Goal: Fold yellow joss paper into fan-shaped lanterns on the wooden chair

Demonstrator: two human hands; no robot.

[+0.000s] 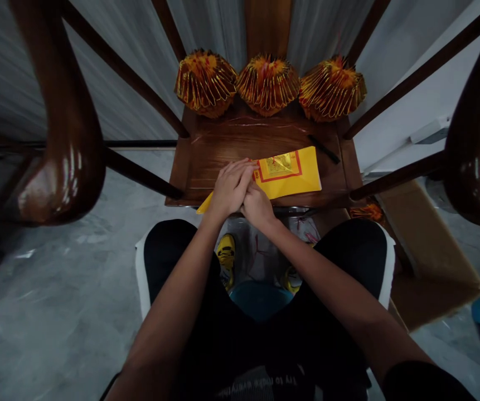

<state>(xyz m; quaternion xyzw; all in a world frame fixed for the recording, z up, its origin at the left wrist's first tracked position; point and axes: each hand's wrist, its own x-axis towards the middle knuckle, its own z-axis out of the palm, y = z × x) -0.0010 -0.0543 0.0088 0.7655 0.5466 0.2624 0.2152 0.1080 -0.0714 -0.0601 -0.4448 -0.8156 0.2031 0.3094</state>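
Yellow joss paper [298, 184] with a red printed border and a gold foil patch lies on the seat of a dark wooden chair [218, 139]. Its left end pokes out beyond my hands as a narrow yellow corner. My left hand [232, 186] rests on the paper, fingers stretched out together and partly covering my right hand. Curled beside it, my right hand [258, 206] presses at the paper's near edge. Its fingertips are hidden, so what they hold cannot be made out. A thin black stick-like object [323, 148] lies behind the paper's right end.
Three pleated gold-and-red paper ornaments [268, 86] stand along the seat's back. Wooden armrests [64, 161] curve in on both sides. An open cardboard box [436, 250] sits on the floor at right, with another pleated ornament [367, 212] near it. A blue stool [260, 299] shows between my legs.
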